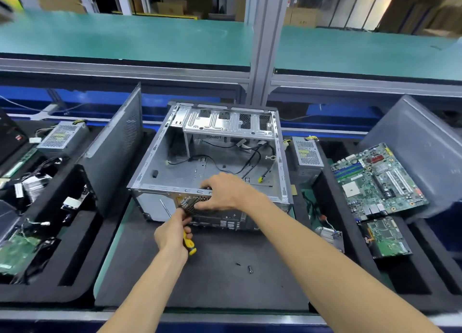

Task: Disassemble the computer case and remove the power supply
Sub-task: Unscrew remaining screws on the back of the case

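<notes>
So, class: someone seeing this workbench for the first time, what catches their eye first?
The open computer case in the centre, stripped to loose cables. At its near panel both hands work: the left hand grips a yellow-handled screwdriver, the right hand holds the panel's top edge. A green motherboard lies to the right.

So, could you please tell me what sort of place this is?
Probably an electronics disassembly line: an opened computer case lies on the work mat, removed power supplies and motherboards are sorted into side trays, and cardboard boxes stand behind.
</notes>
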`<state>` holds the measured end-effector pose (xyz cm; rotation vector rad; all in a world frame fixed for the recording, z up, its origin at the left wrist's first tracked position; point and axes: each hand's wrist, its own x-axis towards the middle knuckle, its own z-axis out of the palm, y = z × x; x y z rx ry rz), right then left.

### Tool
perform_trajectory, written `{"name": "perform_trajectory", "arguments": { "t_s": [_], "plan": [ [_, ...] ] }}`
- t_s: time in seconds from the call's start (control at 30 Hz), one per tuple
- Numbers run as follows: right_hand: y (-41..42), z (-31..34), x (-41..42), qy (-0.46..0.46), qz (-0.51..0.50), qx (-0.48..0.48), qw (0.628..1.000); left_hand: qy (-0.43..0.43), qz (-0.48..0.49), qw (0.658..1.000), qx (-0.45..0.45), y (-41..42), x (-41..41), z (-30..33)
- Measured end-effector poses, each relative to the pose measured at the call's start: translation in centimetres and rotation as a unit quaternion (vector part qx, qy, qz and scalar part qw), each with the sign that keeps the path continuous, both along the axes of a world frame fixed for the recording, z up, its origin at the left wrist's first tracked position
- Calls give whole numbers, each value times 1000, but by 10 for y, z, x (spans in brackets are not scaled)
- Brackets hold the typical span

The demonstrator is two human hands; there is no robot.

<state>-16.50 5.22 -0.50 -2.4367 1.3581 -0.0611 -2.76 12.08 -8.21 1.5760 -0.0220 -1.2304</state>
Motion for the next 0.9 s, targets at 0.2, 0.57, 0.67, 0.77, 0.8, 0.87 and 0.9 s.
{"name": "perform_trajectory", "arguments": {
  "t_s": [0.2, 0.57, 0.67, 0.77, 0.8, 0.87, 0.9],
  "plan": [
    [-2, 1, -2, -2, 1, 9, 1000, 57, 7, 998, -20, 1, -1, -2],
    [-4, 0, -2, -8, 8, -6, 1000, -21, 2, 999, -26, 2, -1, -9],
    [-5, 0, -2, -14, 12, -18, 1000, -31, 0, 999, -21, 1, -1, -11],
    [-5, -2, -3, -17, 16, -21, 1000, -23, -4, 1000, -17, -1, -2, -9],
    [-6, -2, -3, -18, 15, -23, 999, -19, -5, 1000, -15, -1, -1, -8],
    [-6, -3, -3, -20, 13, -28, 999, 6, -8, 1000, -21, -1, 3, -7],
    [-6, -4, -3, -19, 14, -28, 999, 26, -10, 999, -31, -1, 5, -6]
  ]
}}
